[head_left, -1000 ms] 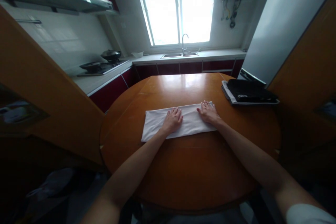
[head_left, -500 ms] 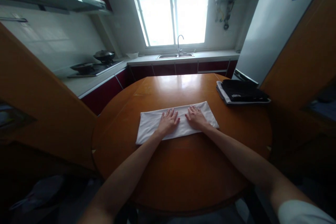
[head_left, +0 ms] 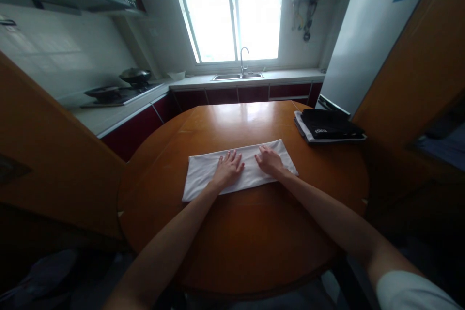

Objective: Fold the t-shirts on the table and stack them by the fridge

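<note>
A white cloth [head_left: 203,174], folded into a long flat strip, lies slightly slanted on the wooden table [head_left: 232,242]. My left hand [head_left: 229,168] rests flat near the middle of it, fingers spread and pointing away from me. Farther right on the same cloth is my right hand [head_left: 269,161], palm down, its fingers somewhat bent and the thumb side toward the left hand. Neither hand grips the fabric visibly. The undersides of both hands are hidden.
At the table's right back lies a stack of folded clothes [head_left: 329,126], a black one with white lettering on top. Behind the table are a sink [head_left: 238,76], a stove with pans [head_left: 134,77] and a fridge [head_left: 366,34]. The table's rounded edge curves toward me.
My right hand has bent its fingers more, from lying flatter before. The left hand stays on the cloth. The whole view has shifted a little.
</note>
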A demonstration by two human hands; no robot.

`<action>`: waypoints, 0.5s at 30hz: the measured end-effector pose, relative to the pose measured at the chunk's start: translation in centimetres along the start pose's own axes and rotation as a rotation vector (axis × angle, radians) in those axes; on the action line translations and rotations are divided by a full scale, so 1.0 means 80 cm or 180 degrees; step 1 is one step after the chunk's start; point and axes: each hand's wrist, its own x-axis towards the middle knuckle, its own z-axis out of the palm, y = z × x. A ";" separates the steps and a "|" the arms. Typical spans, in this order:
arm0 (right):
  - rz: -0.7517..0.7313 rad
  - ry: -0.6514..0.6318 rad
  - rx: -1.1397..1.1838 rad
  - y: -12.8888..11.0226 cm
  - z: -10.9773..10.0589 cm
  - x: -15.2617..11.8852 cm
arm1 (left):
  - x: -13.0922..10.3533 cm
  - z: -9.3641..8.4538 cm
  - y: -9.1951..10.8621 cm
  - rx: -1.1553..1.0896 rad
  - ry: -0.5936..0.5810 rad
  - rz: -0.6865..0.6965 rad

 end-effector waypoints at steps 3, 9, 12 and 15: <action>0.0259 0.0268 -0.0062 0.015 -0.024 0.007 | -0.001 -0.002 0.000 0.0011 -0.0030 -0.0004; 0.1221 0.0200 -0.0208 0.089 -0.067 0.027 | -0.002 -0.003 0.002 0.0015 -0.0029 -0.0011; 0.1570 -0.0112 0.0104 0.115 -0.073 0.033 | -0.001 -0.003 0.003 0.0007 -0.0028 -0.0036; 0.1607 -0.0246 0.0318 0.120 -0.070 0.036 | -0.001 -0.003 0.003 -0.0003 -0.0036 -0.0041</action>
